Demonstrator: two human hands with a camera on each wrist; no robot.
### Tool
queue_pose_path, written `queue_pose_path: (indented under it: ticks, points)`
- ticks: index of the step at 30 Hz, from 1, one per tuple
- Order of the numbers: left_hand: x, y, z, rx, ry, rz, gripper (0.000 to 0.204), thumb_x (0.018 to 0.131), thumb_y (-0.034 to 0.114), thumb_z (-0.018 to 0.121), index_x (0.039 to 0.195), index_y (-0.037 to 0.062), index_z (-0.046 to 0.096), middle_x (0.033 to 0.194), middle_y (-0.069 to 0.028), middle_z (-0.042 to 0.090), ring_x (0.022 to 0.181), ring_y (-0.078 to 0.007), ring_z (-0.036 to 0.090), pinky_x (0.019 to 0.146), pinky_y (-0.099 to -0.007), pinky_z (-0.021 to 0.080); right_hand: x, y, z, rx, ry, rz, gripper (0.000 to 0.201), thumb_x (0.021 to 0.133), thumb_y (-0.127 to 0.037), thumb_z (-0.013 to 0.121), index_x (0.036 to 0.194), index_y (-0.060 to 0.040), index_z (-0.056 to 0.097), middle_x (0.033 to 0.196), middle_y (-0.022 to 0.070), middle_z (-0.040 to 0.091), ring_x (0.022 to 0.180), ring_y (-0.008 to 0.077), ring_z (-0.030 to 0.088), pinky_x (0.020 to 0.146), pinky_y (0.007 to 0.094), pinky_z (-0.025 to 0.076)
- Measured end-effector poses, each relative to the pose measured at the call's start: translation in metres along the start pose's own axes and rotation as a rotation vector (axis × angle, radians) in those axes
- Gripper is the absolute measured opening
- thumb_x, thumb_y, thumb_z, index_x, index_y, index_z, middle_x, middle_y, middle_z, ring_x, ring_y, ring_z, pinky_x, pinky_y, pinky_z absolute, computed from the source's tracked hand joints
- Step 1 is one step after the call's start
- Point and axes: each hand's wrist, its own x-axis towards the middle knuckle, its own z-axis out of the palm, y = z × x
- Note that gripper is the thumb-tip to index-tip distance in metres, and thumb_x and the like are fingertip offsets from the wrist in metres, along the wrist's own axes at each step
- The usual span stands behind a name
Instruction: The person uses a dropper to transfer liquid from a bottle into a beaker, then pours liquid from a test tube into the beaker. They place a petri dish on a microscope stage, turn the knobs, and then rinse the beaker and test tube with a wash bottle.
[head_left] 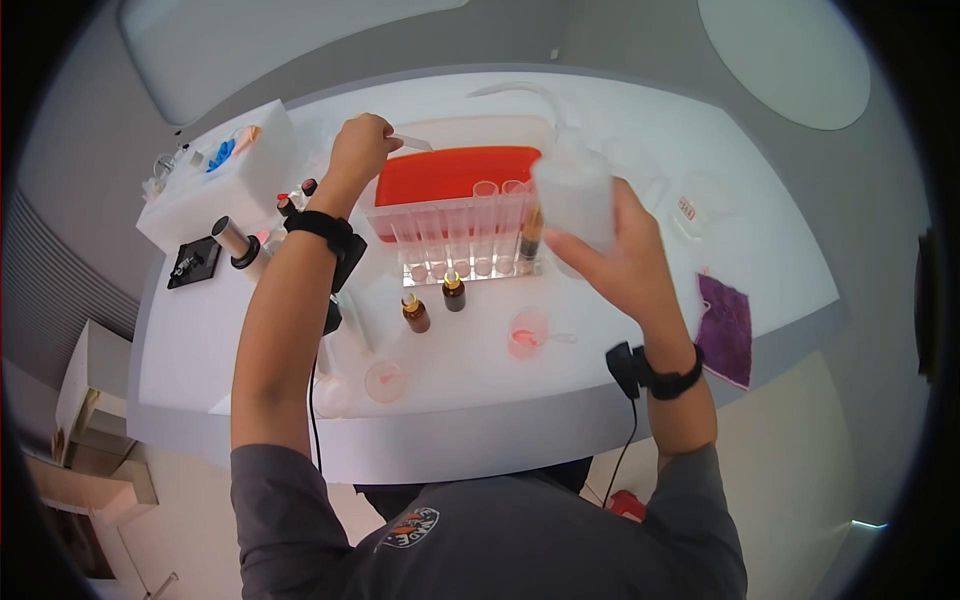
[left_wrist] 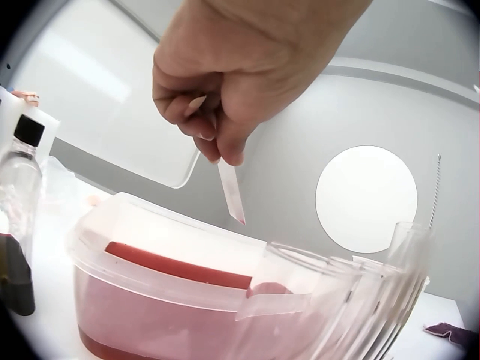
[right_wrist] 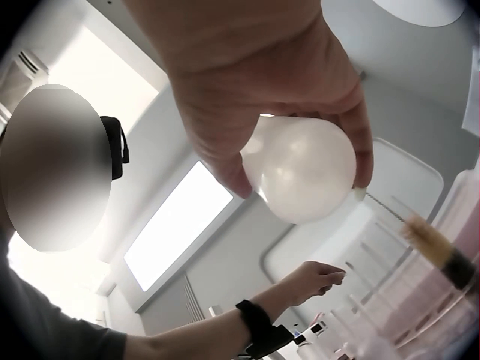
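Note:
My left hand (head_left: 360,152) pinches a narrow white flat strip (left_wrist: 232,193) between thumb and fingers. The strip's free end points down over a clear plastic tub (head_left: 470,124) and has a small reddish mark at its tip. Bright red liquid (head_left: 450,172) fills part of this tub. In my right hand (head_left: 632,262) I grip a translucent white squeeze bottle (head_left: 575,205) with a long bent spout (head_left: 515,88), to the right of the tub. The right wrist view shows the rounded bottom of the bottle, with fingers and thumb around its sides.
Before the tub stands a row of clear test tubes (head_left: 486,192), with a brush (head_left: 531,232) at its right end. Two brown dropper bottles (head_left: 416,314) and small cups (head_left: 527,332) with pink residue are nearer. A purple cloth (head_left: 724,330) lies right; a white foam box (head_left: 215,180) stands left.

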Motion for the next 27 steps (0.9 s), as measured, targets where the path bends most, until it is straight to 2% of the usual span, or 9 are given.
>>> queue_pose_path:
  ticks: [4, 7, 10, 16, 19, 27]
  points:
    - [-0.006, 0.008, -0.014, 0.008, 0.048, -0.027, 0.028, 0.082, 0.019, 0.075, 0.101, -0.0027, 0.073, 0.094, -0.0229, 0.071, 0.089, -0.0377, 0.069, 0.081, -0.041, 0.054, 0.036, -0.008, 0.033, -0.196, -0.063, 0.06, 0.064, 0.078, -0.037, 0.076, 0.12, 0.0064, 0.055, 0.105, 0.0246, 0.068, 0.094, 0.035, 0.069, 0.083, 0.0398, 0.054]
    - [-0.007, 0.01, -0.023, 0.021, 0.083, -0.008, 0.029, 0.082, 0.018, 0.074, 0.102, -0.0031, 0.073, 0.094, -0.023, 0.072, 0.089, -0.0375, 0.069, 0.081, -0.0401, 0.054, 0.053, -0.009, 0.05, -0.273, -0.109, 0.148, 0.063, 0.077, -0.041, 0.075, 0.111, 0.0087, 0.055, 0.098, 0.0258, 0.068, 0.091, 0.0359, 0.069, 0.079, 0.0423, 0.054]
    - [-0.008, 0.012, -0.029, 0.022, 0.111, 0.002, 0.027, 0.083, 0.019, 0.075, 0.1, -0.0026, 0.073, 0.094, -0.0227, 0.071, 0.088, -0.0387, 0.069, 0.079, -0.0426, 0.055, 0.062, -0.011, 0.059, -0.317, -0.089, 0.12, 0.061, 0.077, -0.041, 0.074, 0.106, 0.0096, 0.056, 0.094, 0.0267, 0.068, 0.089, 0.0369, 0.07, 0.077, 0.0427, 0.055]
    - [-0.008, 0.016, -0.033, -0.02, 0.114, -0.047, 0.026, 0.084, 0.02, 0.075, 0.098, -0.0022, 0.073, 0.092, -0.0232, 0.071, 0.088, -0.0397, 0.069, 0.079, -0.0439, 0.055, 0.071, -0.017, 0.071, -0.428, -0.033, 0.057, 0.059, 0.079, -0.04, 0.073, 0.108, 0.0092, 0.057, 0.09, 0.0253, 0.069, 0.084, 0.0375, 0.071, 0.075, 0.044, 0.055]
    - [-0.008, 0.016, -0.034, -0.023, 0.116, -0.055, 0.026, 0.083, 0.019, 0.075, 0.098, -0.0022, 0.073, 0.092, -0.0233, 0.071, 0.088, -0.0396, 0.069, 0.079, -0.0438, 0.055, 0.075, -0.017, 0.076, -0.479, -0.047, 0.064, 0.062, 0.08, -0.042, 0.071, 0.114, 0.007, 0.056, 0.093, 0.0244, 0.07, 0.083, 0.0348, 0.071, 0.075, 0.0417, 0.055]
    - [-0.012, 0.021, -0.038, -0.018, 0.135, -0.048, 0.026, 0.083, 0.019, 0.076, 0.097, -0.0022, 0.073, 0.091, -0.0232, 0.071, 0.087, -0.0395, 0.069, 0.079, -0.0439, 0.055, 0.084, -0.012, 0.082, -0.537, -0.077, 0.08, 0.056, 0.081, -0.04, 0.069, 0.11, 0.0073, 0.059, 0.089, 0.0255, 0.07, 0.078, 0.0365, 0.071, 0.072, 0.0425, 0.056]
